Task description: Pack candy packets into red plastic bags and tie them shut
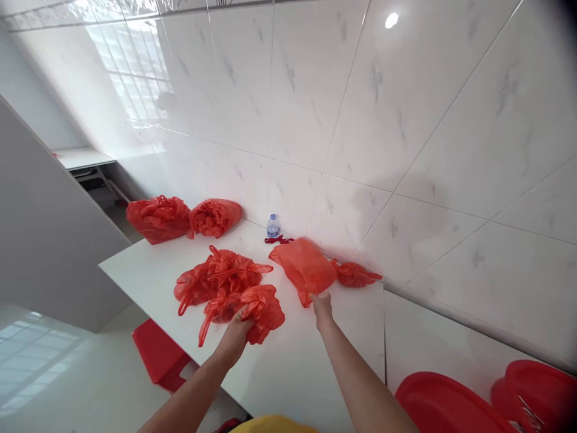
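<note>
My left hand (240,331) is closed on a crumpled red plastic bag (265,314) above the white table (288,367). Just behind it lies a heap of knotted red plastic bags (220,276), their contents hidden. To the right, my right hand (321,305) grips the near edge of a flat, puffed-out red plastic bag (304,267). A small tied red bag (355,275) rests beyond that one, by the wall. Only part of each hand's fingers shows.
Two bulky red bags (157,219) (215,218) stand at the table's far left. A small water bottle (273,226) is near the wall beside a dark red strip (278,239). Red basins (444,400) sit at the lower right; a red stool (160,355) stands below the table's left edge.
</note>
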Motion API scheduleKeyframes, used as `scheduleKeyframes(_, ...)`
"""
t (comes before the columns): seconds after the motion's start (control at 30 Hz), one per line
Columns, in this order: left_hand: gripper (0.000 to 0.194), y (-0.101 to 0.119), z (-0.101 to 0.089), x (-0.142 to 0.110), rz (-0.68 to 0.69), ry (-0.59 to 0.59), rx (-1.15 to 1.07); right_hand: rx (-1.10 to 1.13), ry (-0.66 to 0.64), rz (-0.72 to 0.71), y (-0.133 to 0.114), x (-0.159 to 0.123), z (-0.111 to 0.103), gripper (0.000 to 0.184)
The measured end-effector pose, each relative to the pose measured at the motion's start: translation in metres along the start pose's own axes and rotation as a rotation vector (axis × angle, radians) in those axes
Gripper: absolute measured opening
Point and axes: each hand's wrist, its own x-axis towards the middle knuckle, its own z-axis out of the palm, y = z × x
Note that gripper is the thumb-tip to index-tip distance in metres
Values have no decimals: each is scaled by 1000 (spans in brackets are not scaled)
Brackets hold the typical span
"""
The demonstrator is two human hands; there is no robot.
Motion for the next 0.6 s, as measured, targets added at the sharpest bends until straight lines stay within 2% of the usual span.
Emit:
scheduleKeyframes(0.07, 19, 0, 5, 4, 8, 16, 46, -23, 31, 28, 2, -22, -2, 60)
scheduleKeyframes(0.1, 27, -1, 9, 6, 17, 31, 103, -18, 5, 46, 3, -37, -4, 55)
scheduleKeyframes(0.17, 47, -6, 23, 11, 81, 14, 300, 52, -132, 77, 8, -70, -7, 52)
scheduleKeyframes(0.23, 59, -11, 41, 13, 247, -116, 572, 224, -330, 105, 12, -96, -9, 55)
scheduleKeyframes(0.27, 61, -13, 51, 13, 354, -223, 698, 311, -388, 119, 13, -104, -11, 55)
scheduleKeyframes(0.3, 62, -15, 62, 11, 458, -340, 813, 394, -394, 138, 14, -108, -15, 51)
scheduleKeyframes(0.37, 57, -18, 80, 5, 585, -540, 1005, 544, -250, 186, 13, -105, -29, 35)
scheduleKeyframes(0.43, 46, -22, 92, -2, 562, -674, 1152, 700, -30, 199, 9, -95, -54, 21)
scheduleKeyframes(0.5, 31, -27, 93, -6, 482, -729, 1250, 813, 119, 147, 1, -87, -87, 16)
scheduleKeyframes(0.6, 16, -33, 82, -4, 379, -747, 1325, 862, 187, 22, -12, -89, -131, 16)
